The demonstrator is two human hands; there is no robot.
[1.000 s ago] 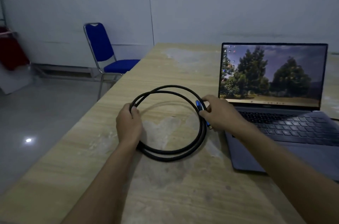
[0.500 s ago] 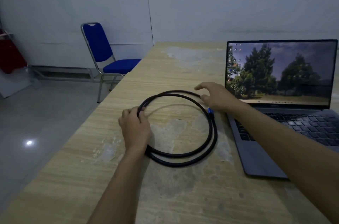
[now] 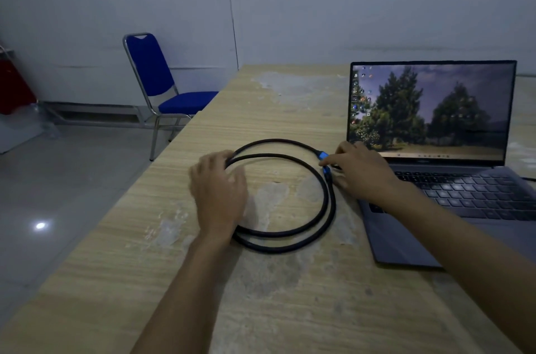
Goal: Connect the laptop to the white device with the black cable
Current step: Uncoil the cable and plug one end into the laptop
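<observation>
The black cable (image 3: 290,233) lies coiled in two loops on the wooden table (image 3: 290,295), left of the open grey laptop (image 3: 464,203), whose screen shows trees. Two blue plugs sit at the coil's right side. My right hand (image 3: 362,174) pinches the upper blue plug (image 3: 322,155) between thumb and fingers, right by the laptop's left hinge corner. My left hand (image 3: 217,194) lies blurred over the coil's left side, its fingers curled over the strands. No white device is in view.
The table's left edge runs diagonally, with grey floor beyond it. A blue chair (image 3: 171,101) stands by the far left corner of the table. A red object (image 3: 14,90) leans at the far left wall. A thin dark lead (image 3: 529,179) shows at the laptop's right side.
My right hand left the top of the coil and closed on the upper blue plug. My left hand slid a little further along the coil's left side.
</observation>
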